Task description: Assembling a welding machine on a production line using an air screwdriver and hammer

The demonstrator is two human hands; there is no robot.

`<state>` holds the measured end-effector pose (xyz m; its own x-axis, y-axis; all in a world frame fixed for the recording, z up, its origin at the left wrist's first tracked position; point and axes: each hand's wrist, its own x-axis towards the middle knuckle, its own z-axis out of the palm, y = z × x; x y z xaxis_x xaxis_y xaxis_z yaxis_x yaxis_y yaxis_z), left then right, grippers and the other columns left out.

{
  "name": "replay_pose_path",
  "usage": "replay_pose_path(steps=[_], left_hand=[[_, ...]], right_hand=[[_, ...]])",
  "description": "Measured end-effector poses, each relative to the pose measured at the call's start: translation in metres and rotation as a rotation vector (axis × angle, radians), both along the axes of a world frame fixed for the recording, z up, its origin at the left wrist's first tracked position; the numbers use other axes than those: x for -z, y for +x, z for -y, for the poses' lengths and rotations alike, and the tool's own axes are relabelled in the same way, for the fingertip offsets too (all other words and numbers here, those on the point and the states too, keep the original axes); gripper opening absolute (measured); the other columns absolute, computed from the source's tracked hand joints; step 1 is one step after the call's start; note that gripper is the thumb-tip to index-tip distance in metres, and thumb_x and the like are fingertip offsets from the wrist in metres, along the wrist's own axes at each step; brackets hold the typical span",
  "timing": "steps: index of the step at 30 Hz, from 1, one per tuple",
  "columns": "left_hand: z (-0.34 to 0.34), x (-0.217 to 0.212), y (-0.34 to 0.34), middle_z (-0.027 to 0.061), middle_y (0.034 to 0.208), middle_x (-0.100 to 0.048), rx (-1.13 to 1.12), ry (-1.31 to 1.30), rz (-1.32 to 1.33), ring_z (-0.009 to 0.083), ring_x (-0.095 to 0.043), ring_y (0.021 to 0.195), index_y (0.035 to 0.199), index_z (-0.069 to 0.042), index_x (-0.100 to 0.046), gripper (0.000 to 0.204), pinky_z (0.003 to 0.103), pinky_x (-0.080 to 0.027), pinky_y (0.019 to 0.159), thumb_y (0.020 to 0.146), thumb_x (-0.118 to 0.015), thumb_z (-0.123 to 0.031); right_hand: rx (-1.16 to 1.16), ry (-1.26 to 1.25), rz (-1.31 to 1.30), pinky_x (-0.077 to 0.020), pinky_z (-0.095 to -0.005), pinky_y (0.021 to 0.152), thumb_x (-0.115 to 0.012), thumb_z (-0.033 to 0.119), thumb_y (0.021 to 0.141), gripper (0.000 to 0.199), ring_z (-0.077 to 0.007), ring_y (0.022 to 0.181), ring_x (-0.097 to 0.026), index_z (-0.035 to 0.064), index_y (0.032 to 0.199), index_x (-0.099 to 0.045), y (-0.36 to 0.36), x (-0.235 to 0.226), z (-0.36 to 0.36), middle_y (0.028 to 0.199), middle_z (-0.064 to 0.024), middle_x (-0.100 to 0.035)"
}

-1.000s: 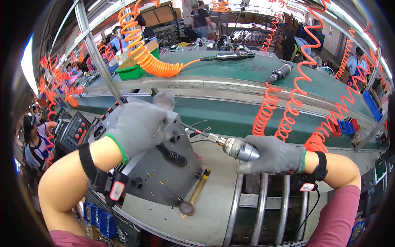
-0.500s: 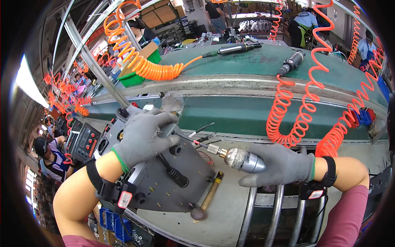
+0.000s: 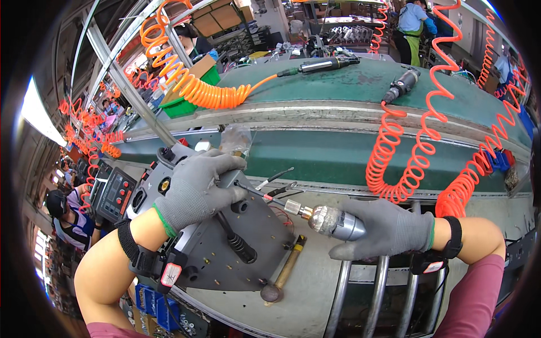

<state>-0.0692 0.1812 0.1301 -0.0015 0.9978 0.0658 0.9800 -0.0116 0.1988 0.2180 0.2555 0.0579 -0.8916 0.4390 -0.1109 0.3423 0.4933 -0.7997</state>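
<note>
My left hand (image 3: 197,183), in a grey knit glove, lies over the upper edge of a grey housing (image 3: 217,265), its thumb and fingers spread around a corner. My right hand (image 3: 383,228), gloved alike, is wrapped around a silver power screwdriver (image 3: 329,221). The long bit (image 3: 265,195) points left and meets the housing's corner beside my left thumb; its very tip is hard to make out. A black ribbed boot (image 3: 242,248) sticks out from the housing's face, with small brass-coloured pins around it. Thin leads (image 3: 276,177) show behind the bit.
A hammer (image 3: 287,267) lies against the housing's right side. Metal rollers (image 3: 375,298) run below my right hand. Coiled orange hoses (image 3: 389,163) hang on the right. Two other drivers (image 3: 324,66) rest on the green bench (image 3: 338,90). A control box (image 3: 115,194) stands at left, near a person.
My right hand and the screwdriver have shifted very slightly right and down. My left hand keeps its place on the housing. In the background, a person in a green apron has moved.
</note>
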Motion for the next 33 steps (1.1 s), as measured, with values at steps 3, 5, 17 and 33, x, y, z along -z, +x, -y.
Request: replay_pose_path(steps=[3, 5, 17, 33], left_hand=[[0.0, 0.0, 0.001, 0.0124, 0.097, -0.063, -0.008, -0.003, -0.011, 0.0272, -0.06, 0.093, 0.111, -0.005, -0.065, 0.048, 0.035, -0.045, 0.084, 0.068, -0.073, -0.024], [-0.001, 0.002, -0.001, 0.0125, 0.097, -0.063, -0.006, 0.005, -0.007, 0.0273, -0.06, 0.093, 0.111, -0.005, -0.065, 0.048, 0.035, -0.045, 0.084, 0.068, -0.073, -0.024], [0.0, 0.005, -0.002, 0.0126, 0.098, -0.066, 0.007, 0.066, 0.03, 0.0287, -0.065, 0.087, 0.105, -0.006, -0.068, 0.044, 0.036, -0.05, 0.079, 0.066, -0.075, -0.025], [-0.003, 0.015, -0.008, 0.0125, 0.089, -0.067, -0.001, 0.146, 0.093, 0.0241, -0.066, 0.082, 0.101, -0.002, -0.069, 0.041, 0.033, -0.049, 0.078, 0.063, -0.077, -0.017]], right_hand=[[0.013, -0.026, 0.074, -0.0511, -0.0332, 0.077, -0.074, 0.042, 0.078, 0.06, -0.0235, 0.083, -0.064, 0.0057, 0.121, -0.053, 0.0, -0.004, 0.002, 0.093, -0.0117, -0.063], [0.01, -0.023, 0.101, -0.051, -0.0329, 0.077, -0.074, 0.042, 0.078, 0.06, -0.0229, 0.082, -0.064, 0.0056, 0.121, -0.053, -0.001, -0.003, 0.002, 0.092, -0.0116, -0.063], [-0.003, -0.049, 0.113, -0.0512, -0.0353, 0.073, -0.071, 0.047, 0.078, 0.059, -0.0245, 0.079, -0.064, 0.0067, 0.117, -0.053, -0.001, -0.009, 0.001, 0.087, -0.0132, -0.063], [0.031, 0.303, 0.154, -0.0521, -0.0386, 0.073, -0.069, 0.048, 0.078, 0.058, -0.0319, 0.08, -0.065, 0.0063, 0.116, -0.052, -0.005, -0.036, 0.005, 0.09, -0.0178, -0.064]])
